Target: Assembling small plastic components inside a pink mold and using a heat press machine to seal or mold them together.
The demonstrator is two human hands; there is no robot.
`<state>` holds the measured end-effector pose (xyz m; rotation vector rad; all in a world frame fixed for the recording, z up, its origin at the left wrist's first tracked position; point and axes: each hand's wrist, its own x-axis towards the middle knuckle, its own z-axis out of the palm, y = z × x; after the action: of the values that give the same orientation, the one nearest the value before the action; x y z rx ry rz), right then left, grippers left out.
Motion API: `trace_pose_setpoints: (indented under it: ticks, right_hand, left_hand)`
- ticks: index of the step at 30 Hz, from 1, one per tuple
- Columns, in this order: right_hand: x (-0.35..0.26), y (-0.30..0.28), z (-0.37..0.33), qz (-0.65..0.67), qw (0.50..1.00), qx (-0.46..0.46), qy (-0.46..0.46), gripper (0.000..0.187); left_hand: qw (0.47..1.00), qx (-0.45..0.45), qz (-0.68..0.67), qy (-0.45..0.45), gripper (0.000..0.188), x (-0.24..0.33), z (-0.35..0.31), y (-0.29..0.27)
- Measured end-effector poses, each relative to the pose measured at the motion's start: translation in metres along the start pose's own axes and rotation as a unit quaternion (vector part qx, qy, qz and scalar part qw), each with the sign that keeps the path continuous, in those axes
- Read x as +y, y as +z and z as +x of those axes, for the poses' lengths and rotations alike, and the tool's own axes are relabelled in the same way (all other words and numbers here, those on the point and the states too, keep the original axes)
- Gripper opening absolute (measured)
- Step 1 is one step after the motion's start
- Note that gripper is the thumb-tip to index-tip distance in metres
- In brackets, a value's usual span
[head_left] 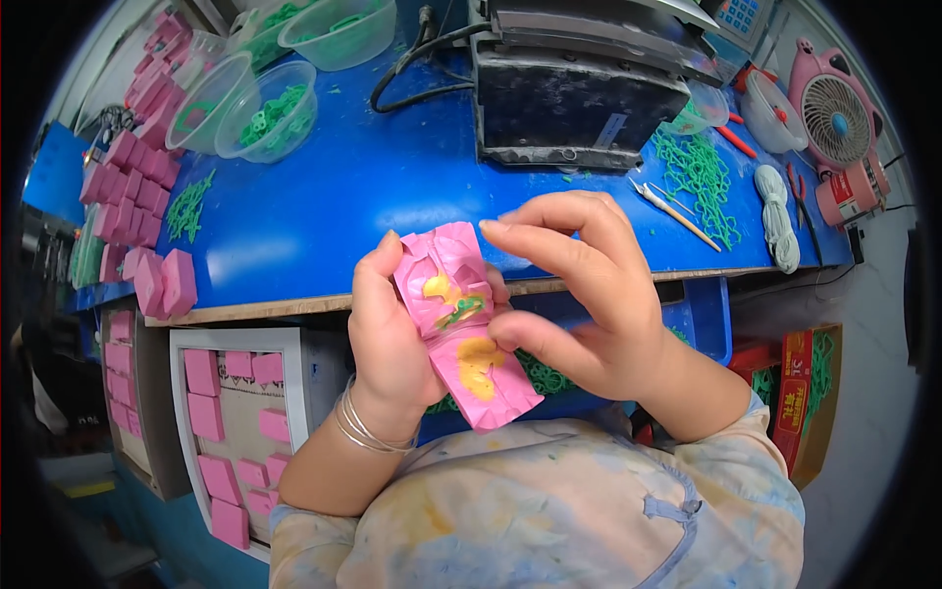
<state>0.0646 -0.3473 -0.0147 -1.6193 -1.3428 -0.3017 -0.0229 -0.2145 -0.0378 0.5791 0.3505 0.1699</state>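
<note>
My left hand (pixel 381 339) grips a pink rubber mould (pixel 446 245), spread open like a book above the table's front edge. Yellow patches mark both inner faces. A small green wax piece (pixel 461 312) lies in the upper half, close to the fold. My right hand (pixel 610 294) is at the mould's right side, thumb and forefinger wide apart with nothing visible between them. Its thumb tip is next to the fold; whether it touches the rubber I cannot tell.
Clear bowls (pixel 267 116) of green wax pieces stand at the back left, beside stacked pink moulds (pixel 128 191). A dark machine (pixel 579 108) occupies the back. Green pieces (pixel 697 172), a pointed tool (pixel 677 214), white cord (pixel 777 216) and a pink fan (pixel 834 108) are on the right.
</note>
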Motion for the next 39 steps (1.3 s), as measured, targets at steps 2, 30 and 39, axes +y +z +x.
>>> trace_pose_setpoints:
  ticks: [2, 30, 39]
  right_hand:
    - [0.006, -0.002, -0.002, -0.031, 0.999, -0.031, -0.031, 0.031]
    - [-0.003, -0.006, 0.018, 0.0, 0.994, -0.105, 0.007, 0.018]
    - [-0.007, -0.012, 0.024, -0.027, 0.992, -0.121, 0.001, 0.015]
  left_hand:
    - [0.999, -0.035, -0.022, -0.023, 0.061, 0.002, -0.002, 0.002]
    - [0.983, -0.162, 0.079, 0.03, 0.046, -0.004, 0.008, -0.007]
    - [0.9, -0.181, 0.393, 0.046, 0.047, 0.002, -0.007, 0.016]
